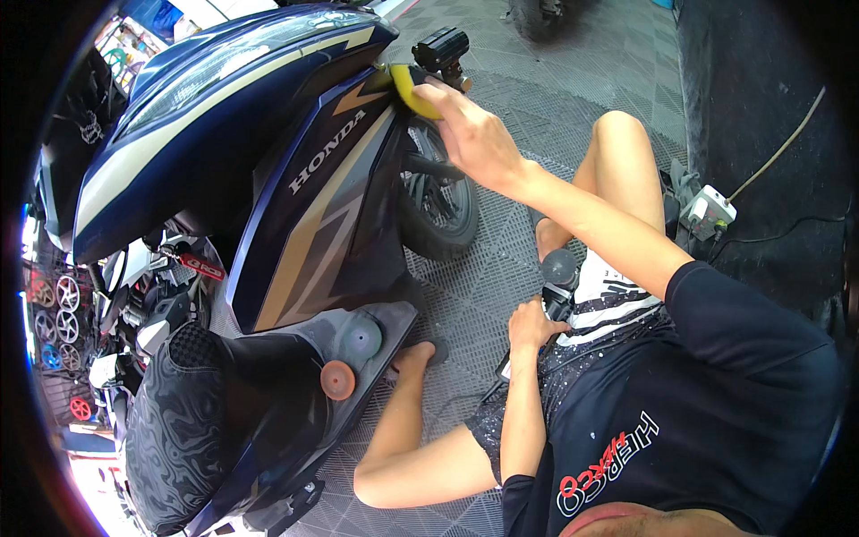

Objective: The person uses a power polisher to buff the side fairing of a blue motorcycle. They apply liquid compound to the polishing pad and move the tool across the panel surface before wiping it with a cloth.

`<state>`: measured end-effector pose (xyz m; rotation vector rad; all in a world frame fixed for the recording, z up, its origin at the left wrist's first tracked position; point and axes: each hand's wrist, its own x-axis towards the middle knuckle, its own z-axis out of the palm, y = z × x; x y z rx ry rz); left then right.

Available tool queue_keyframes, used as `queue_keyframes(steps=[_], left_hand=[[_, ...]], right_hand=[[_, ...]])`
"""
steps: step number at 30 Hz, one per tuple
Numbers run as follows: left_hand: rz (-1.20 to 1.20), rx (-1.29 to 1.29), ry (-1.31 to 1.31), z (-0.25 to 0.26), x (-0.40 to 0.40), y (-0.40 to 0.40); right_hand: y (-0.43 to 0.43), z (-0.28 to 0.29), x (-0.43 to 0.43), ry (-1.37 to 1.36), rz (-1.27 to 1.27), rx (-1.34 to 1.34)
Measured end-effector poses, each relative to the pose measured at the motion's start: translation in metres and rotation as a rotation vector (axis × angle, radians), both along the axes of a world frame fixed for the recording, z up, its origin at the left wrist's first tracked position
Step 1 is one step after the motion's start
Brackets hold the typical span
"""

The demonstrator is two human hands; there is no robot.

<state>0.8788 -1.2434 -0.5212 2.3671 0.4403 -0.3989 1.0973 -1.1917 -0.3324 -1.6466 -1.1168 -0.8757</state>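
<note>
My right hand [473, 131] grips a yellow foam pad with a dark backing [415, 97]. The pad is at the front upper edge of a dark blue Honda scooter's side panel [322, 181]; whether it presses on the panel cannot be told. Against my lap, my left hand [533, 329] holds a black corded hand tool with a round dark grey head [559, 268]. Its body is partly hidden by my fingers. A green foam polishing pad [362, 337] and an orange foam polishing pad [337, 380] lie on the scooter's footboard [402, 315].
The scooter's front wheel [439, 208] and a finned black auxiliary light [441, 48] are beyond the panel. To the right, an extension socket [708, 211] with cables is at a black wall [765, 154]. Grey grated tiles [500, 262] form the floor. Parked motorcycles [158, 315] stand at left.
</note>
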Motion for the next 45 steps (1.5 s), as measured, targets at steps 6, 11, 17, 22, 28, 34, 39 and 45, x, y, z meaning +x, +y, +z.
queue_keyframes(steps=[6,11,17,22,28,34,39,45], left_hand=[[0.016,-0.001,-0.007,-0.002,-0.002,0.002],[0.017,-0.025,0.014,-0.002,-0.004,0.002],[0.029,-0.027,0.014,-0.001,-0.007,0.002],[0.043,-0.033,0.029,0.004,-0.006,0.004],[0.011,-0.058,0.04,-0.001,-0.001,0.002],[0.05,-0.02,0.016,-0.006,-0.011,0.01],[0.016,-0.049,0.017,-0.001,-0.003,0.003],[0.009,-0.045,-0.002,-0.01,-0.001,0.003]], right_hand=[[0.003,0.003,0.009,-0.108,-0.012,0.004],[-0.002,0.001,0.012,-0.164,-0.046,-0.083],[0.006,0.018,0.006,-0.032,-0.054,-0.268],[0.017,0.025,0.022,-0.015,0.123,-0.203],[0.019,0.039,0.038,0.314,0.157,-0.355],[0.048,0.057,0.035,0.353,0.012,-0.606],[0.049,0.038,0.061,0.23,0.018,-0.449],[0.055,0.032,0.07,0.173,0.068,-0.406]])
